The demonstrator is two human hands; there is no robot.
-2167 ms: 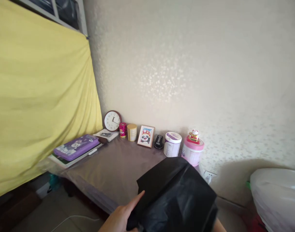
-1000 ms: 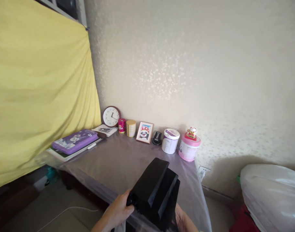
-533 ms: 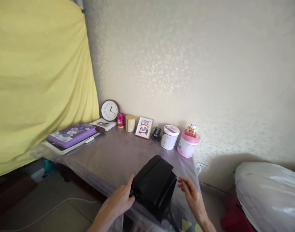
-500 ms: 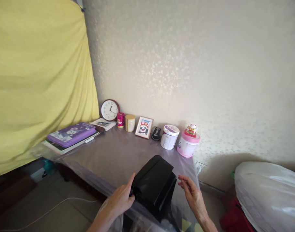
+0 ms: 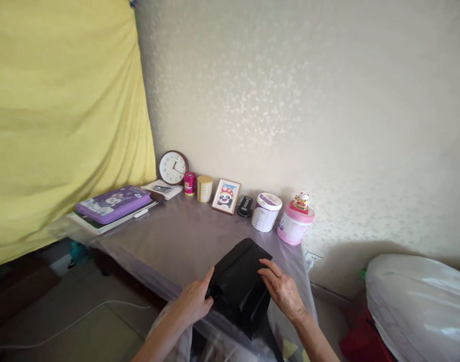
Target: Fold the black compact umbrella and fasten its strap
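Observation:
A black bag (image 5: 239, 276) with a smooth front flap stands tilted near the front edge of the covered table. My left hand (image 5: 196, 301) is closed on the bag's left side, thumb up along its edge and the other fingers partly hidden. On the opposite side, my right hand (image 5: 281, 286) has its fingertips on the right edge of the flap, bent as in a pinch. Its thumb is hard to make out. What looks like a dark strap hangs below the bag at the lower right. The bag's inside is hidden.
Along the wall stand a clock (image 5: 173, 167), a pink can (image 5: 189, 184), a yellow-lidded jar (image 5: 205, 189), a panda picture frame (image 5: 226, 196), a black stand (image 5: 245, 206), a white tub (image 5: 266, 213) and a pink tub (image 5: 295, 226) topped by a cat figurine (image 5: 301, 202). A purple case (image 5: 113, 203) lies left.
My right hand has moved left from beside the bag onto the edge of its flap. My left hand keeps its hold. The view has shifted slightly.

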